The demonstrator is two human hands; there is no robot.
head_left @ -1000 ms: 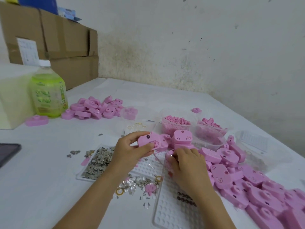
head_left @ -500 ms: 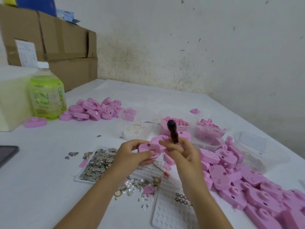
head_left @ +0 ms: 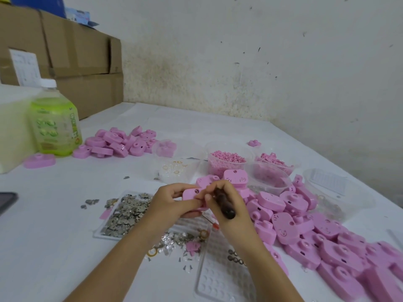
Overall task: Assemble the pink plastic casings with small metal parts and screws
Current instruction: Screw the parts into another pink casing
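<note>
My left hand (head_left: 169, 203) grips a pink casing (head_left: 192, 196) above the table's middle. My right hand (head_left: 229, 203) is closed around a dark-handled screwdriver (head_left: 223, 205), its handle end pointing back toward me and its tip hidden against the casing. A long heap of pink casings (head_left: 316, 236) runs along the right. A clear tray of small metal parts (head_left: 124, 214) lies left of my hands. Loose metal bits and rings (head_left: 174, 243) are scattered below them. A clear dimpled tray (head_left: 220, 275) lies under my right forearm.
A second pile of pink casings (head_left: 120, 142) and a green drink bottle (head_left: 55, 120) stand at the back left, with cardboard boxes (head_left: 65, 51) behind. Clear tubs of small pink pieces (head_left: 226, 160) sit behind my hands. A dark phone edge (head_left: 6, 201) shows far left.
My right hand picked the screwdriver up from the table, raised it upright, then tipped it over so its tip meets the casing held in my left hand.
</note>
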